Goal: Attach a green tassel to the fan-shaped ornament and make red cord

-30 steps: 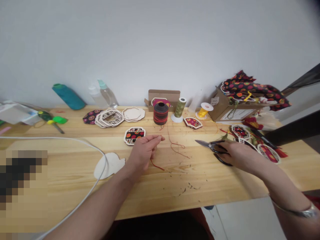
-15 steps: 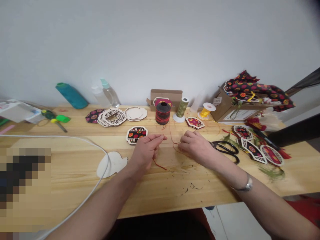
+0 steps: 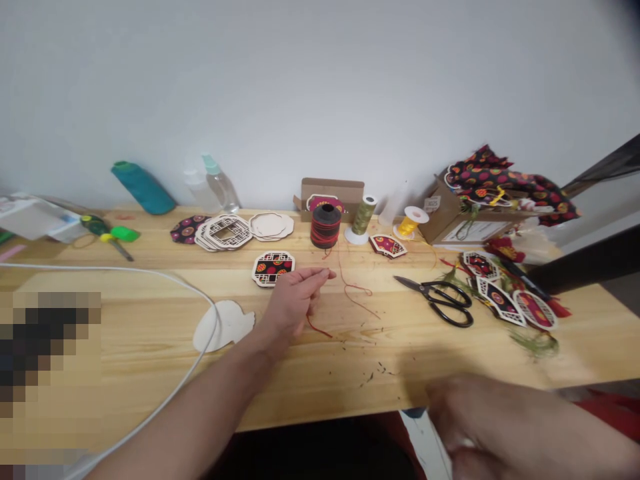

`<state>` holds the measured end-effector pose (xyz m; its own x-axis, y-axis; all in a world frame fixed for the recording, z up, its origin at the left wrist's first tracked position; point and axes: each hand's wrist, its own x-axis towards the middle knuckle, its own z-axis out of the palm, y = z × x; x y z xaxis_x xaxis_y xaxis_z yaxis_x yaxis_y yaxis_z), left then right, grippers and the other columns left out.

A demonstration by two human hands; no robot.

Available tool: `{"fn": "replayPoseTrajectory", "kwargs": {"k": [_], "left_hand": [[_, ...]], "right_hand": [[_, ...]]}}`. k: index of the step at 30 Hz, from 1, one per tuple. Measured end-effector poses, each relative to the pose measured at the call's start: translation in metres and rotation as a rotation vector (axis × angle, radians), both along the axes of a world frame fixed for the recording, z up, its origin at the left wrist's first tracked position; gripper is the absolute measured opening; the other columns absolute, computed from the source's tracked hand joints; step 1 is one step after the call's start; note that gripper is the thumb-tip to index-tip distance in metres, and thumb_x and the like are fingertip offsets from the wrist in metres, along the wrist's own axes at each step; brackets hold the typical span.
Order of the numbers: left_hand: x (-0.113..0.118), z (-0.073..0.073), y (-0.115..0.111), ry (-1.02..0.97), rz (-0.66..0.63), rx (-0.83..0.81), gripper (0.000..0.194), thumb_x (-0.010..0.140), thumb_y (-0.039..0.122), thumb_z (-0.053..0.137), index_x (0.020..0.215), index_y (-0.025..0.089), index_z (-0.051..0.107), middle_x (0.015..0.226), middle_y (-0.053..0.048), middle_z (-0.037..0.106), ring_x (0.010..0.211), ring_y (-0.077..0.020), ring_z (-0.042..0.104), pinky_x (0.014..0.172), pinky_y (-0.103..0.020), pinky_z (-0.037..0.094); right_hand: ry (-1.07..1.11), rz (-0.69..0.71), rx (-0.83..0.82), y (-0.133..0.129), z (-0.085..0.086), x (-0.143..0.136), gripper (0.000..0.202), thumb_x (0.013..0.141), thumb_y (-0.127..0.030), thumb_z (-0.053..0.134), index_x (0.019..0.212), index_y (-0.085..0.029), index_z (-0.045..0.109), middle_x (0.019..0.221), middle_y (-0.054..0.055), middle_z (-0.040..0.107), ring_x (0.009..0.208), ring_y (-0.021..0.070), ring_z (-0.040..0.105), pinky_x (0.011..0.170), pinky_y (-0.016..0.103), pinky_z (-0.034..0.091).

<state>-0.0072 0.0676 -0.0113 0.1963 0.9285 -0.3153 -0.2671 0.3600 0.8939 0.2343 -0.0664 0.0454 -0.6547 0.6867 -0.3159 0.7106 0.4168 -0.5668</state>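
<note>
My left hand (image 3: 296, 297) is closed in a pinch over the middle of the table, with a red cord (image 3: 319, 328) hanging out below its fingers. Just behind it lies a patterned wooden-framed ornament (image 3: 273, 269), partly covered by the hand. My right hand (image 3: 460, 407) is at the table's front edge, blurred by motion, its fingers hidden. From the spool of black and red thread (image 3: 325, 227), a thin red thread (image 3: 353, 293) runs loose onto the wood. Black-handled scissors (image 3: 440, 297) lie to the right of it, away from both hands.
Along the back stand a green thread spool (image 3: 362, 220), a yellow ribbon spool (image 3: 413, 222) and a spray bottle (image 3: 221, 187). A cardboard box (image 3: 465, 223) holds patterned fabric. Finished ornaments (image 3: 500, 300) lie at right. A white cable (image 3: 200, 353) crosses the left side over a white cutout (image 3: 230, 325).
My right hand has let go of the thin red thread and pulled back toward me to the lower right, uncovering the scissors. My left hand has hardly moved.
</note>
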Motion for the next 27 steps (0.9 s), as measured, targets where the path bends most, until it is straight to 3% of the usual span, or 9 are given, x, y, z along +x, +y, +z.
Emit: {"fn": "replayPoseTrajectory", "kwargs": {"k": [2,4,6,7,10,15,20,27], "left_hand": [[0.001,0.0,-0.001,-0.012,-0.014,-0.004,0.03,0.066,0.036,0.073,0.08,0.01,0.068,0.041,0.01,0.029,0.036,-0.0021,0.021,0.037,-0.017,0.015],[0.001,0.0,-0.001,-0.04,-0.026,-0.012,0.035,0.067,0.04,0.072,0.084,0.009,0.068,0.043,0.01,0.029,0.037,-0.002,0.02,0.037,-0.017,0.014],[0.001,0.0,-0.001,-0.082,-0.03,-0.034,0.043,0.069,0.047,0.069,0.087,0.008,0.068,0.044,0.01,0.027,0.037,-0.0019,0.017,0.037,-0.017,0.012],[0.0,0.001,0.0,-0.105,-0.032,-0.052,0.047,0.071,0.051,0.066,0.088,0.007,0.068,0.045,0.011,0.025,0.038,-0.0019,0.016,0.037,-0.017,0.011],[-0.001,0.003,0.002,-0.173,-0.044,-0.124,0.061,0.073,0.062,0.057,0.093,0.005,0.068,0.047,0.011,0.022,0.039,-0.0019,0.011,0.038,-0.016,0.008],[0.0,0.005,0.001,-0.219,-0.051,-0.147,0.07,0.072,0.068,0.053,0.102,0.006,0.067,0.051,0.008,0.027,0.041,-0.0023,0.016,0.04,-0.015,0.008],[0.004,0.002,-0.003,-0.21,-0.092,-0.122,0.069,0.072,0.067,0.053,0.106,0.009,0.066,0.056,0.006,0.032,0.043,-0.0027,0.02,0.039,-0.015,0.008],[0.003,-0.006,-0.003,-0.171,-0.164,-0.075,0.032,0.079,0.04,0.059,0.099,0.015,0.063,0.053,0.008,0.031,0.043,-0.0034,0.021,0.039,-0.014,0.013]], "right_hand": [[0.091,-0.039,-0.052,0.026,0.006,-0.015,0.021,0.082,-0.015,0.053,0.089,-0.025,0.07,0.084,0.002,0.069,0.072,0.0111,0.059,0.061,0.022,0.042],[0.121,-0.231,-0.033,0.062,0.004,-0.032,0.022,0.084,-0.018,0.05,0.092,-0.023,0.07,0.073,0.001,0.068,0.064,0.0103,0.057,0.057,0.021,0.04],[0.22,-0.441,0.002,0.095,-0.007,-0.049,0.024,0.085,-0.026,0.049,0.082,-0.019,0.072,0.058,0.0,0.062,0.05,0.0088,0.048,0.05,0.022,0.036],[0.319,-0.526,-0.032,0.109,-0.014,-0.057,0.023,0.084,-0.026,0.05,0.087,-0.017,0.072,0.059,0.0,0.062,0.048,0.0082,0.045,0.048,0.022,0.034],[0.557,-0.684,-0.239,0.134,-0.036,-0.077,0.022,0.075,-0.027,0.06,0.089,-0.013,0.071,0.059,0.0,0.061,0.046,0.0068,0.041,0.045,0.022,0.031],[0.775,-0.711,-0.369,0.137,-0.052,-0.09,0.028,0.066,-0.033,0.07,0.086,-0.013,0.073,0.06,-0.001,0.058,0.046,0.0045,0.036,0.044,0.022,0.025],[0.856,-0.756,-0.316,0.132,-0.054,-0.092,0.023,0.063,-0.035,0.072,0.072,-0.014,0.071,0.055,-0.003,0.055,0.046,0.005,0.036,0.044,0.022,0.025],[0.831,-0.767,-0.099,0.132,-0.05,-0.088,0.016,0.064,-0.029,0.07,0.062,-0.014,0.067,0.056,-0.002,0.057,0.052,0.0067,0.042,0.05,0.022,0.032]]}}
